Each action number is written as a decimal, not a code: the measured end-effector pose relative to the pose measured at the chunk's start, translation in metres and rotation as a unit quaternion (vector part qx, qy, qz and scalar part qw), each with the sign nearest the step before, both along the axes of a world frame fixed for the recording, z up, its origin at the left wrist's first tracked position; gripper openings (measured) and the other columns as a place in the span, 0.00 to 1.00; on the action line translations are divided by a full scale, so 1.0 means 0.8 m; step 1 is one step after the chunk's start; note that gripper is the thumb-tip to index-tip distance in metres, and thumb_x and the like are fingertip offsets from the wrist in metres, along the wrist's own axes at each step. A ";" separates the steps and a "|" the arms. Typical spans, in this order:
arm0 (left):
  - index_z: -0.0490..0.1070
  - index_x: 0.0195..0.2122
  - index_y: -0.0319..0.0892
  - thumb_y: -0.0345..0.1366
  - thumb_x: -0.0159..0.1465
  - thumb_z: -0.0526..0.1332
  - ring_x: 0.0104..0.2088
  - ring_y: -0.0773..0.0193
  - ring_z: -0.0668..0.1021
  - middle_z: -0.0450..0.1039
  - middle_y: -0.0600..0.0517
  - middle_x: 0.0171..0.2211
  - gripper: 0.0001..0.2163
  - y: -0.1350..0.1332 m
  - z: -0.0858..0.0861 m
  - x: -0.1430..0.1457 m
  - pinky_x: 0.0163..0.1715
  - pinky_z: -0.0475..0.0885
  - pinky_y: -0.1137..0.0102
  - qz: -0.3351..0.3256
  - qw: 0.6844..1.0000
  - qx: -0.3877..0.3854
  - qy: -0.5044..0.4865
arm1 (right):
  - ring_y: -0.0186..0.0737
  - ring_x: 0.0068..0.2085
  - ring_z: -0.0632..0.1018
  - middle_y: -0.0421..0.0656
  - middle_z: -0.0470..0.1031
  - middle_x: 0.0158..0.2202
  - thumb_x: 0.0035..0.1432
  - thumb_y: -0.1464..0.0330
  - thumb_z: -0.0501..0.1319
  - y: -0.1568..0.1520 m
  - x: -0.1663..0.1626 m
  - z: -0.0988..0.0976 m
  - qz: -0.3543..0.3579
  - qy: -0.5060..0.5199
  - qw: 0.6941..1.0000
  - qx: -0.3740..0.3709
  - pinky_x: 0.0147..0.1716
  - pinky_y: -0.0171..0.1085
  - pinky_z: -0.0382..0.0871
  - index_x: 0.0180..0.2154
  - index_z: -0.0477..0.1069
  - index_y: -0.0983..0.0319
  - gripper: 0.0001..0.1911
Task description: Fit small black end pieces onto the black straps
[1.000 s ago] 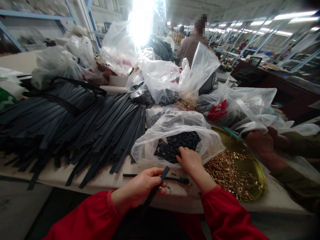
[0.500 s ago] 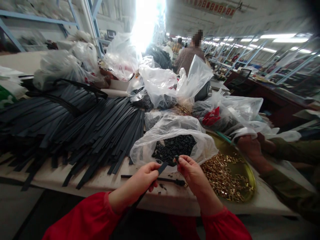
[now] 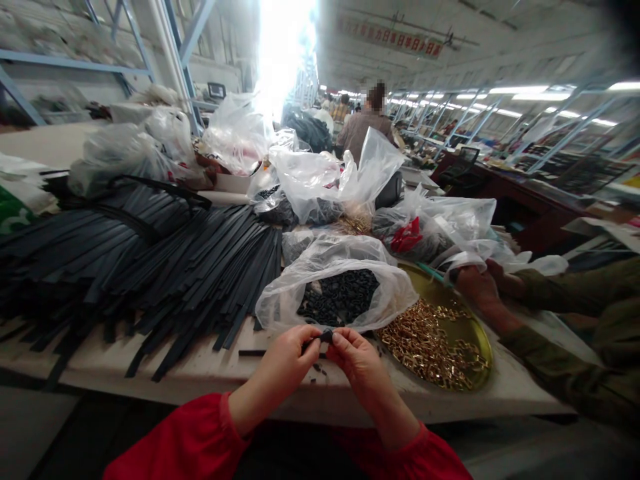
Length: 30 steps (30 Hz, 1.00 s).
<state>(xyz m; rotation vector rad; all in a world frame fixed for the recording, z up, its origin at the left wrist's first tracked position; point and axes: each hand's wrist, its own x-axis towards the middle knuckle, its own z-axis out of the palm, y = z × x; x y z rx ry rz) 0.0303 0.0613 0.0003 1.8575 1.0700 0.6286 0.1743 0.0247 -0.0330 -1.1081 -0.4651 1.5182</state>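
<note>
My left hand (image 3: 290,357) is closed on the end of a black strap, mostly hidden behind the fingers. My right hand (image 3: 361,363) pinches a small black loop (image 3: 327,335) against the strap's end. Fingertips of both hands almost meet here; whether the strap passes through the loop I cannot tell. Just beyond them lies an open clear plastic bag (image 3: 397,297) of small black loops (image 3: 345,297). Another dark strap (image 3: 253,353) lies on the table behind my hands, partly covered by them.
Piles of black straps (image 3: 200,273) cover the table's left side. A round golden tray (image 3: 477,340) of gold metal fittings (image 3: 425,340) stands at right. Beside it, a co-worker's hands (image 3: 483,290) hold plastic. Filled plastic bags (image 3: 320,177) crowd the back.
My right hand has brought the small black loop left to the strap's end in my left hand, so the hands now nearly touch. The view has shifted slightly right.
</note>
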 end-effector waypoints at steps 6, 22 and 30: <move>0.70 0.33 0.40 0.35 0.60 0.51 0.32 0.65 0.73 0.72 0.53 0.30 0.10 -0.002 -0.007 0.001 0.32 0.65 0.73 0.019 0.999 -0.023 -0.020 | 0.26 0.24 0.69 0.36 0.70 0.23 0.39 0.66 0.69 -0.005 -0.001 -0.005 -0.001 0.022 1.000 0.000 0.27 0.28 0.64 0.27 0.70 0.64 0.12; 0.61 0.21 0.41 0.33 0.55 0.52 0.24 0.68 0.65 0.62 0.57 0.21 0.07 0.008 -0.030 0.002 0.24 0.54 0.73 0.010 0.997 0.011 0.079 | 0.29 0.26 0.66 0.36 0.67 0.23 0.45 0.62 0.66 -0.007 -0.004 -0.018 0.062 -0.143 0.985 0.068 0.28 0.31 0.59 0.27 0.69 0.64 0.13; 0.60 0.23 0.41 0.35 0.56 0.52 0.23 0.69 0.64 0.61 0.59 0.21 0.06 0.010 -0.033 0.001 0.22 0.54 0.74 -0.033 0.995 -0.057 0.069 | 0.26 0.29 0.69 0.37 0.71 0.28 0.44 0.68 0.67 -0.021 -0.008 -0.015 0.074 0.086 0.993 -0.024 0.28 0.27 0.62 0.29 0.71 0.64 0.09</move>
